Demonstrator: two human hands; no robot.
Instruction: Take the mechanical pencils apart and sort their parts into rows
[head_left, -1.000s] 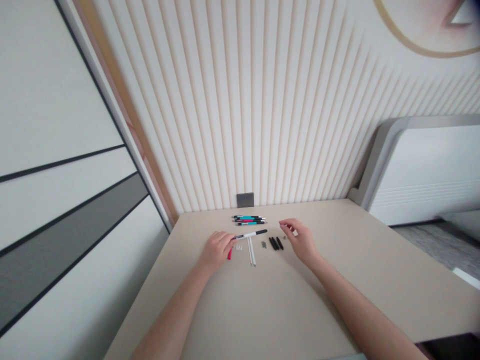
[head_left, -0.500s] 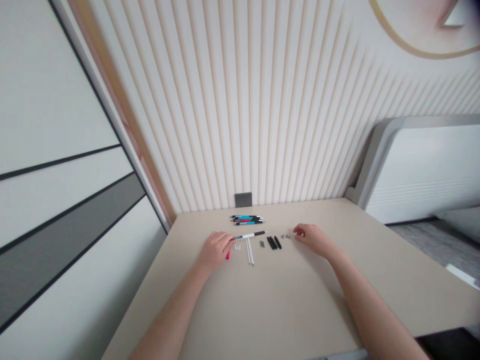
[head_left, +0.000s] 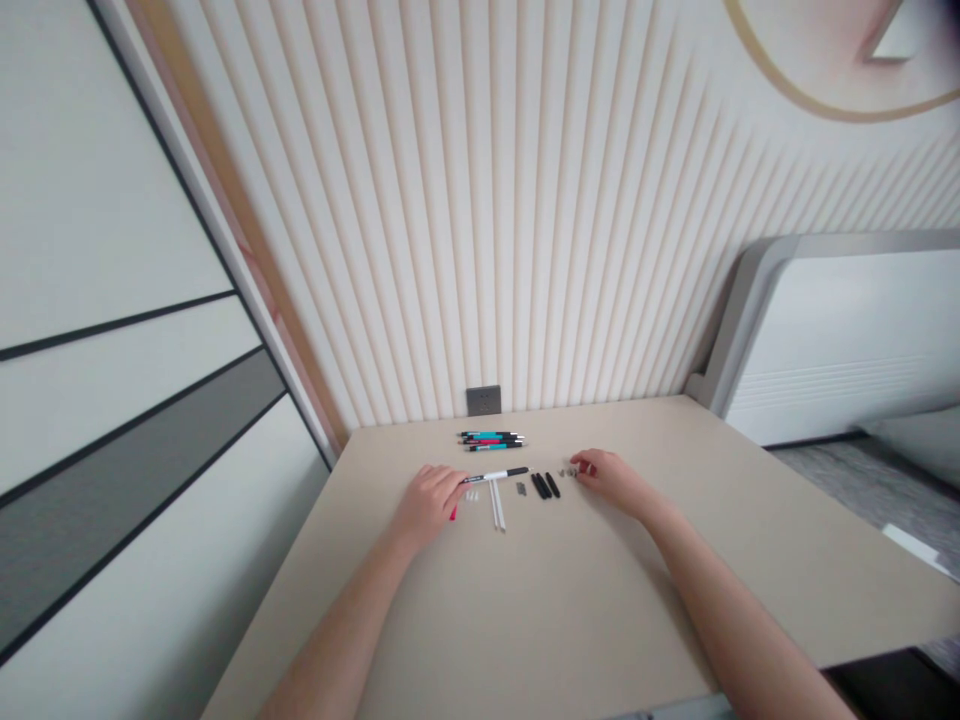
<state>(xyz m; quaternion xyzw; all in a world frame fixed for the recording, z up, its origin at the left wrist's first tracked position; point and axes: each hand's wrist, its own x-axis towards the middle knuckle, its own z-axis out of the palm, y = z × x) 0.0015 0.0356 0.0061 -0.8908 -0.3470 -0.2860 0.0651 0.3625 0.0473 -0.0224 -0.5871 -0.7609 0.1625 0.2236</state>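
Note:
My left hand (head_left: 429, 507) is closed around the rear end of a white pen with a black grip (head_left: 495, 475), held roughly level and pointing right. Below the pen lie two thin white refills (head_left: 497, 506), small clear pieces (head_left: 471, 495) and small grey springs (head_left: 521, 489). Several black rubber grips (head_left: 545, 485) lie side by side to their right. My right hand (head_left: 606, 480) is over small metal pen tips (head_left: 568, 473), its fingers bent and slightly apart. A red piece (head_left: 453, 513) shows partly beside my left hand, which hides the rest.
A row of blue and red pens with black grips (head_left: 491, 441) lies toward the back of the beige table (head_left: 525, 620). Behind it is a ribbed wall with a dark socket (head_left: 484, 400). A dark object (head_left: 900, 685) sits at the lower right edge.
My right hand has shifted left to the small metal tips. My left hand still holds the white pen in nearly the same place; the view has turned slightly.

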